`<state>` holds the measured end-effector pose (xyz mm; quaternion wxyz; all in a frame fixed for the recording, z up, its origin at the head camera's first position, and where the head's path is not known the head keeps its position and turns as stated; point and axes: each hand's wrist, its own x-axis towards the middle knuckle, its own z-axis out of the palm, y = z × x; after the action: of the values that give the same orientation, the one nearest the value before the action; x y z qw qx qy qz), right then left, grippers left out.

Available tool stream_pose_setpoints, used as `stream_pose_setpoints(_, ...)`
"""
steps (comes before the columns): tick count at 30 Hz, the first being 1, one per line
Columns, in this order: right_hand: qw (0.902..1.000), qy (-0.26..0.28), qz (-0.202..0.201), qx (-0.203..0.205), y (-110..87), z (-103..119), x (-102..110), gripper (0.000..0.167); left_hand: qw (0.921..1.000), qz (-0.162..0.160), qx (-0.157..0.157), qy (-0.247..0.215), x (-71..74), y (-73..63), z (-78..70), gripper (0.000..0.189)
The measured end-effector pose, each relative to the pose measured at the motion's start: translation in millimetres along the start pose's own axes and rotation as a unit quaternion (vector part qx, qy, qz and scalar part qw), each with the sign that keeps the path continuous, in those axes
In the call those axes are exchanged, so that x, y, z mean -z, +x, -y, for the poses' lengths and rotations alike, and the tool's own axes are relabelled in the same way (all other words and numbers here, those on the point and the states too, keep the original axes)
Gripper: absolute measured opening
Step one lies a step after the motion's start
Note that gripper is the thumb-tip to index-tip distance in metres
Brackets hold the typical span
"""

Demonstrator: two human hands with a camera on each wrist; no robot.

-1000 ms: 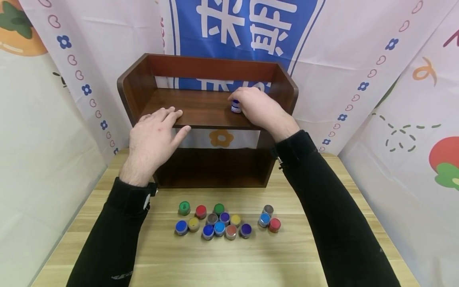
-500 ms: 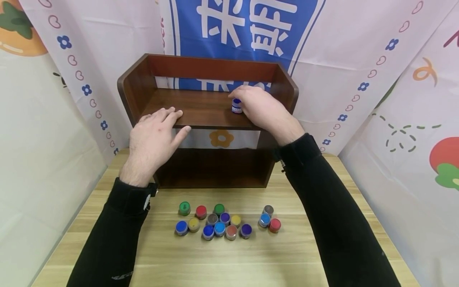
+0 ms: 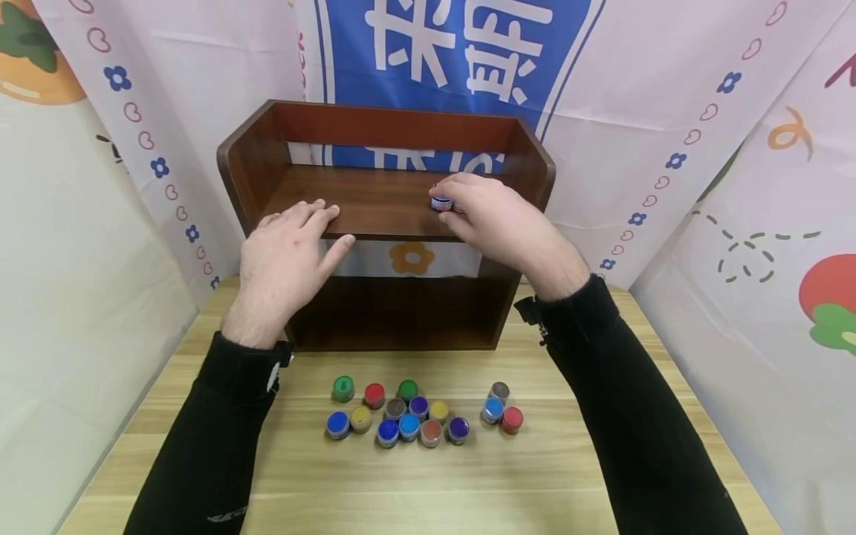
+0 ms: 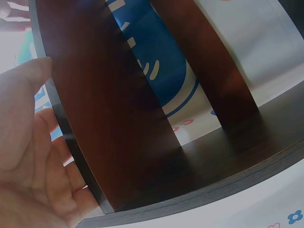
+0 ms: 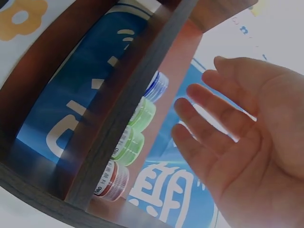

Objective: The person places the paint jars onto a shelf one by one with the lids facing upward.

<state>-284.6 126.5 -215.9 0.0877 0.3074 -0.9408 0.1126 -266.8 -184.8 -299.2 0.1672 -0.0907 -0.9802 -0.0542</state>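
Observation:
My left hand [image 3: 287, 260] rests on the left front of the wooden rack's upper shelf [image 3: 381, 195], fingers flat on top. In the left wrist view its thumb [image 4: 40, 73] lies at the board's front edge. Over the shelf's right part, my right hand [image 3: 498, 219] stands just in front of a blue-lidded jar [image 3: 441, 203] and hides what is behind it. The right wrist view shows this hand's fingers relaxed and apart, holding nothing. There, a blue jar [image 5: 156, 87], two green jars [image 5: 129, 146] and a red jar [image 5: 114, 182] stand in a row on the shelf.
Several small paint jars with coloured lids stand on the wooden table [image 3: 414, 490], in front of the rack's lower compartment [image 3: 401, 312]. A separate trio, including a red-lidded jar [image 3: 511, 420], stands to the right. Printed cloth [image 3: 602, 119] hangs behind and at both sides.
My right hand has let go of the blue-lidded jar and drawn slightly down and back toward me, its fingers loosening. The left hand has stayed in place.

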Motion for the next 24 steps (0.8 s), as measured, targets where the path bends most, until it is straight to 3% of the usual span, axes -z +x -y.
stream_pose_setpoints(12, 0.9978, 0.044, 0.03, -0.04, -33.2, 10, -5, 0.047, 1.0, 0.001, -0.001, -0.001, -1.4, -0.3, 0.3, 0.073)
stream_pose_setpoints(24, 0.9975, 0.05, 0.034, -0.037, -62.3, 15, -16, 0.052, 1.0, 0.001, -0.001, 0.0, -0.4, -0.5, 0.3, 0.073)
